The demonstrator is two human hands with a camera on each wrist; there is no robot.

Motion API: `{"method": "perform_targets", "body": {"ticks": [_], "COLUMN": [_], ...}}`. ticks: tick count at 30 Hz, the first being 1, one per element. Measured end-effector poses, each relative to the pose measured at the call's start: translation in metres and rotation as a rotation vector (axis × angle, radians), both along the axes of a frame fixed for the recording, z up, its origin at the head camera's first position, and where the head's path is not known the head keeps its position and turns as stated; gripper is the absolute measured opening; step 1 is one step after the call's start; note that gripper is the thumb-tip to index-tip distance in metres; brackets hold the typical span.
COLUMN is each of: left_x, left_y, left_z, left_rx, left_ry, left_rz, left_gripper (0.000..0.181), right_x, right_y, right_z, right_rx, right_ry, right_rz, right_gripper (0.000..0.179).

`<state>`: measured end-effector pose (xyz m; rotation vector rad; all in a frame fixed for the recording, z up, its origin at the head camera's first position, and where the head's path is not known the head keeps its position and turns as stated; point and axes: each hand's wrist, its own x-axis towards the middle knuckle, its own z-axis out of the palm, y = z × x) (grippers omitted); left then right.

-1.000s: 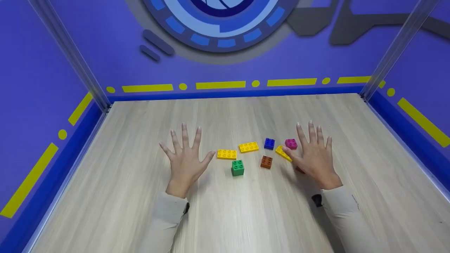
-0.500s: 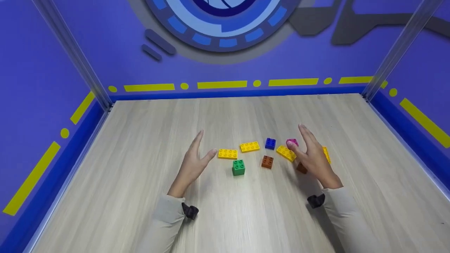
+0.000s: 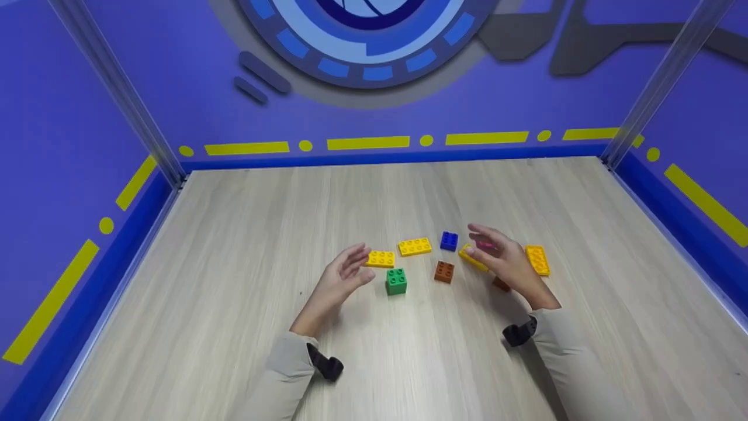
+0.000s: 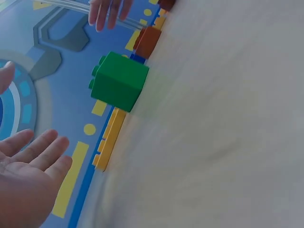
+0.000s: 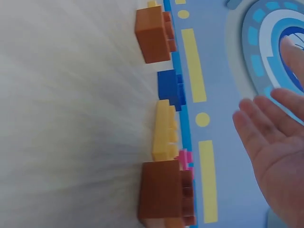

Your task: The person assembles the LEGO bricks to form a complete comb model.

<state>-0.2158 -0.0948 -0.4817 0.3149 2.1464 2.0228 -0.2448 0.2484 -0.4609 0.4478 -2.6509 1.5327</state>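
Note:
My left hand hovers left of a green toy building brick, fingers loosely bent and holding nothing. Its fingertips partly cover a flat yellow brick. Above the right-hand bricks is my right hand, also loosely bent and with nothing in it. It partly hides a yellow brick, a magenta brick and a brown brick. In the left wrist view the green brick stands apart from the left palm. The right wrist view shows the right palm raised clear of the bricks.
Between the hands lie another yellow brick, a blue brick and a second brown brick. An orange-yellow brick lies right of the right hand. Blue-purple panels border the wooden table at back and sides.
Both hands were spread flat with palms down. They have turned so the palms face inward, and the fingers have bent. The left hand has moved right, toward the green brick. The bricks have stayed put.

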Motion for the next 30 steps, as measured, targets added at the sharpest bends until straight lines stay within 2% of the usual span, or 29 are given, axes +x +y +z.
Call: {"method": "perform_targets", "body": {"ticks": [8,13,18,25,30], "left_x": [-0.001,-0.003,-0.002,0.0,0.0], "left_y": [0.012,0.022,0.028,0.037,0.04], "left_z": [-0.014,-0.023,-0.026,-0.023,-0.024], "left_rx": [0.0,-0.034,-0.088,-0.279,-0.295], "left_ry": [-0.062,-0.056,-0.029,0.011,0.042], "left_rz": [-0.058,-0.09,-0.073,-0.006,0.037], "left_gripper": [0.07,0.069,0.065,0.058,0.047], "right_x": [-0.005,-0.007,-0.009,-0.01,-0.01], "right_y": [-0.011,-0.016,-0.017,-0.019,-0.021], "right_z": [-0.007,-0.011,-0.014,-0.018,-0.021], "right_rx": [0.041,0.086,0.108,0.139,0.192], "right_ry": [-0.115,-0.155,-0.175,-0.169,-0.15], "right_rz": [0.115,0.17,0.194,0.249,0.262], "right_gripper": [0.059,0.059,0.059,0.06,0.057]}}
